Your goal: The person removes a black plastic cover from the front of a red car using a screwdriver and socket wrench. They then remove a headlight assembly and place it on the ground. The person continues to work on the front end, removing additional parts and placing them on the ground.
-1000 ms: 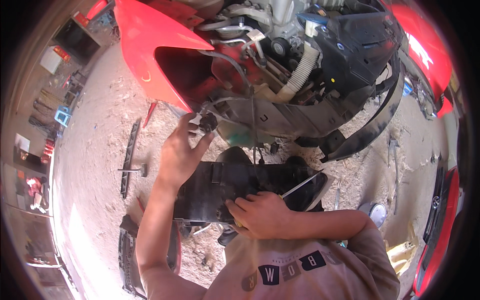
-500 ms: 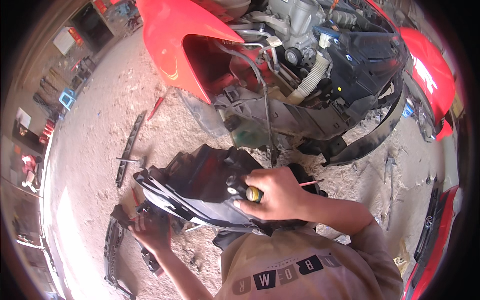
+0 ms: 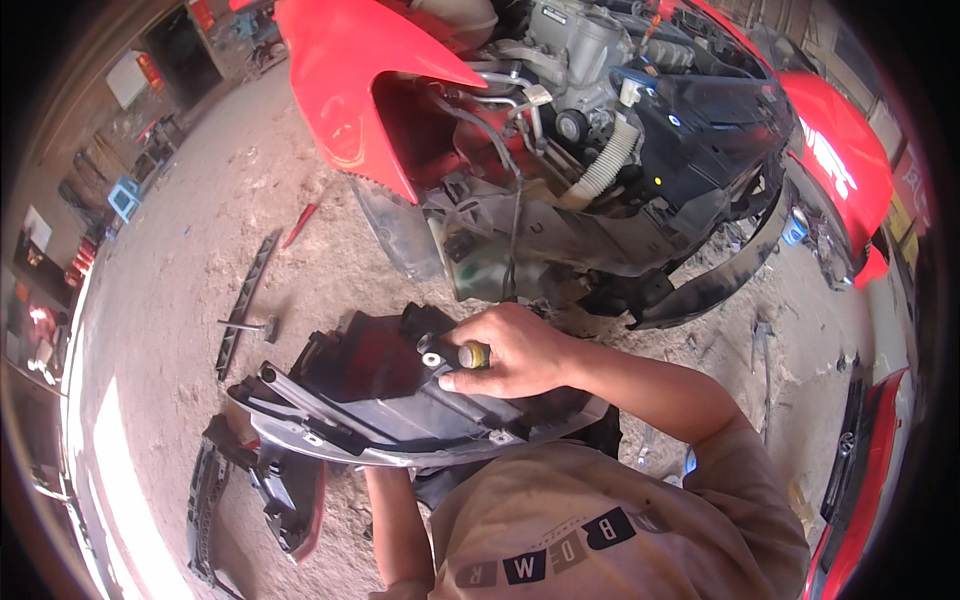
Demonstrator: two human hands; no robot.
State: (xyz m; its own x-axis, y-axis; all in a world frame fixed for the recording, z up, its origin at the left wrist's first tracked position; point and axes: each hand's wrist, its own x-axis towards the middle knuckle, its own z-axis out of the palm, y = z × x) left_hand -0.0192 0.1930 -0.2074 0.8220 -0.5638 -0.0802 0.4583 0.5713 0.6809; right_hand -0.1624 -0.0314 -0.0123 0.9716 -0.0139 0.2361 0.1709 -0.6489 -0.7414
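A black headlight housing (image 3: 390, 400) with a clear lens rim is held tilted in front of my body. Fingers of my right hand (image 3: 510, 350) curl round a screwdriver handle (image 3: 475, 355), its yellow end showing; the hand rests against the housing's back, beside a round black boss (image 3: 432, 357). The shaft does not show now. My left forearm (image 3: 398, 520) runs up under the lens rim, and my left hand is hidden beneath the housing, so its fingers cannot be seen.
The red car's opened front end (image 3: 560, 200) is just beyond, with a loose hose hanging. Black-and-red trim pieces (image 3: 290, 500), a bracket strip (image 3: 210, 500), a hammer (image 3: 250, 326) and a long black strip (image 3: 248, 300) lie on the dirt floor. A red panel (image 3: 865, 450) stands at right.
The headlight housing has shifted left and turned more level, with my right hand moving along it. My left hand has gone from the trim pieces on the floor to under the housing.
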